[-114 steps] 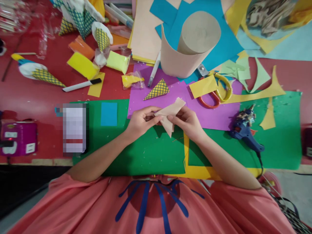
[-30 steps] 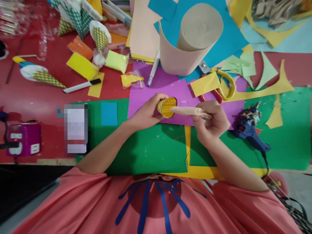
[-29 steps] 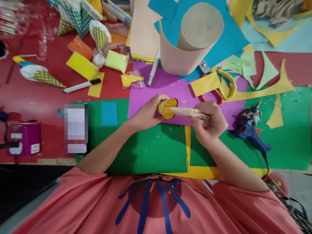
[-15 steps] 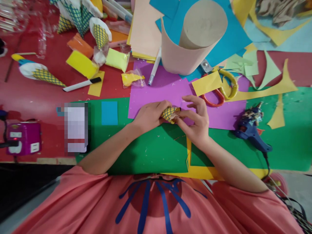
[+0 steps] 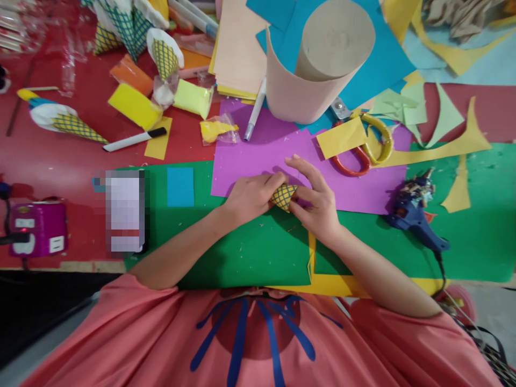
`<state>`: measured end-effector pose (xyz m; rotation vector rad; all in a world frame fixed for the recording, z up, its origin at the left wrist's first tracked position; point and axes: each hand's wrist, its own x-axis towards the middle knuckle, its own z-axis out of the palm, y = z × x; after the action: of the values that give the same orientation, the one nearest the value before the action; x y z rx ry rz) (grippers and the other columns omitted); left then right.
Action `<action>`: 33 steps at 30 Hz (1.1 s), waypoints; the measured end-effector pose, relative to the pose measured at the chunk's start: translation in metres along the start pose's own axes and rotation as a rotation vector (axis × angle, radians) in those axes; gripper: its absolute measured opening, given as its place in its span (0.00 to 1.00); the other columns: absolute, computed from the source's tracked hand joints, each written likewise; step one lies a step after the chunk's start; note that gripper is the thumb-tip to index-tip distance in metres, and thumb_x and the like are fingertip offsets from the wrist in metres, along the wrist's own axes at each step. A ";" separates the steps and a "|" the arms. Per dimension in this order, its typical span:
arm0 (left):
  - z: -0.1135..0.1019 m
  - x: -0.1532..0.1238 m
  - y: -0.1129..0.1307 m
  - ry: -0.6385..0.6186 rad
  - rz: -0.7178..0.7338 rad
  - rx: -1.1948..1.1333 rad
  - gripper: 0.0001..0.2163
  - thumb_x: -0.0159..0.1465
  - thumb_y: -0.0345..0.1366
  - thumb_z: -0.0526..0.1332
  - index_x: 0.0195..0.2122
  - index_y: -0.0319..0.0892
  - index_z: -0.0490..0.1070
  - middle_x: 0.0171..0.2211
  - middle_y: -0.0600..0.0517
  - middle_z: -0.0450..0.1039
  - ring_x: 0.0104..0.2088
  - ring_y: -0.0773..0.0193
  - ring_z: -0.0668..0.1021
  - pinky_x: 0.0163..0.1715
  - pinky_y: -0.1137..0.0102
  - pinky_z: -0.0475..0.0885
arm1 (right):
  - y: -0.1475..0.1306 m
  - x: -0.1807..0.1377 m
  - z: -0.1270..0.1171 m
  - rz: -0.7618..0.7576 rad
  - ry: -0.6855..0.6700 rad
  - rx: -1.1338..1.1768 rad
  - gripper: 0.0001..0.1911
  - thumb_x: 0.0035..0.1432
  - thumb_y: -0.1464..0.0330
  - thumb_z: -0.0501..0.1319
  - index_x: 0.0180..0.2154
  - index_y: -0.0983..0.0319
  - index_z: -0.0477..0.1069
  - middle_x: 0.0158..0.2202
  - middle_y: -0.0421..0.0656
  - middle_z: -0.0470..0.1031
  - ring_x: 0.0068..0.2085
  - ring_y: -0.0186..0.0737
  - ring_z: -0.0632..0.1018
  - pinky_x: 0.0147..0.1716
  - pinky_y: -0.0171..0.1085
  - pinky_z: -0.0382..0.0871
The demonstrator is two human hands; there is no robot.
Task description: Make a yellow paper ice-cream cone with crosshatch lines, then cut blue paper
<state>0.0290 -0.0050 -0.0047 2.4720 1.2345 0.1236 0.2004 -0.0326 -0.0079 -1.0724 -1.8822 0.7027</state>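
The yellow, blue-gridded paper cone [image 5: 284, 195] sits at the near edge of the purple sheet [image 5: 262, 153], caught between your hands. Your left hand [image 5: 250, 196] is closed round one side. Your right hand [image 5: 318, 207] pinches the other, upper fingers stretched out. The glue gun [image 5: 407, 212] lies just right of the purple sheet, and the scissors [image 5: 355, 158] lie on its far right corner.
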 end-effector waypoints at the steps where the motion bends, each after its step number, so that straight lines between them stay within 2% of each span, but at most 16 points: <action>1: 0.000 0.000 0.001 -0.011 -0.011 -0.003 0.14 0.57 0.28 0.57 0.45 0.41 0.66 0.35 0.49 0.76 0.34 0.56 0.79 0.26 0.68 0.67 | 0.000 0.000 0.001 -0.001 -0.008 0.009 0.09 0.53 0.75 0.57 0.23 0.60 0.67 0.57 0.46 0.67 0.61 0.48 0.65 0.59 0.54 0.61; 5: -0.004 -0.002 0.000 0.028 -0.026 -0.139 0.15 0.58 0.31 0.59 0.47 0.43 0.65 0.40 0.50 0.76 0.39 0.57 0.79 0.33 0.68 0.71 | 0.000 0.000 0.001 0.093 0.033 0.130 0.08 0.52 0.77 0.58 0.23 0.61 0.68 0.52 0.45 0.72 0.52 0.44 0.74 0.50 0.48 0.71; 9: -0.009 -0.001 -0.013 0.220 -0.008 -0.522 0.24 0.57 0.41 0.64 0.54 0.44 0.61 0.48 0.49 0.73 0.45 0.61 0.78 0.42 0.69 0.73 | 0.011 0.004 -0.006 0.292 0.231 0.348 0.08 0.51 0.77 0.60 0.28 0.59 0.73 0.42 0.41 0.78 0.44 0.39 0.78 0.44 0.42 0.74; 12: -0.010 0.003 -0.023 0.340 -0.065 -0.910 0.15 0.63 0.41 0.59 0.49 0.42 0.66 0.39 0.51 0.77 0.37 0.67 0.80 0.37 0.73 0.75 | 0.024 0.007 -0.012 0.375 0.338 0.497 0.07 0.52 0.73 0.63 0.33 0.56 0.76 0.39 0.38 0.79 0.43 0.39 0.78 0.42 0.40 0.75; 15: -0.009 0.006 -0.025 0.411 -0.116 -1.109 0.12 0.61 0.40 0.62 0.43 0.42 0.70 0.33 0.53 0.78 0.32 0.69 0.81 0.34 0.75 0.76 | 0.029 0.008 -0.014 0.394 0.314 0.563 0.08 0.52 0.72 0.64 0.34 0.53 0.78 0.40 0.36 0.79 0.44 0.38 0.78 0.42 0.40 0.76; 21: -0.006 0.006 -0.021 0.472 -0.145 -1.158 0.07 0.56 0.39 0.67 0.31 0.41 0.73 0.27 0.56 0.78 0.25 0.70 0.81 0.26 0.78 0.76 | 0.019 0.009 -0.016 0.377 0.226 0.507 0.08 0.50 0.71 0.67 0.34 0.53 0.79 0.42 0.36 0.79 0.47 0.41 0.78 0.46 0.43 0.75; 27: -0.009 0.005 -0.019 0.476 -0.168 -1.219 0.07 0.55 0.37 0.68 0.32 0.41 0.75 0.27 0.57 0.79 0.26 0.69 0.81 0.29 0.77 0.78 | 0.018 0.009 -0.018 0.397 0.157 0.504 0.07 0.50 0.69 0.67 0.35 0.54 0.79 0.45 0.38 0.78 0.48 0.42 0.77 0.49 0.46 0.73; 33: -0.010 0.004 -0.016 0.454 -0.212 -1.177 0.09 0.53 0.40 0.69 0.31 0.40 0.75 0.27 0.55 0.79 0.25 0.69 0.81 0.28 0.76 0.78 | 0.015 0.011 -0.022 0.398 0.065 0.473 0.05 0.52 0.67 0.66 0.34 0.57 0.79 0.47 0.41 0.77 0.50 0.42 0.76 0.49 0.42 0.72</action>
<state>0.0174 0.0098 -0.0013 1.3039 1.0782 1.0530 0.2224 -0.0149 -0.0042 -1.1427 -1.3551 1.2506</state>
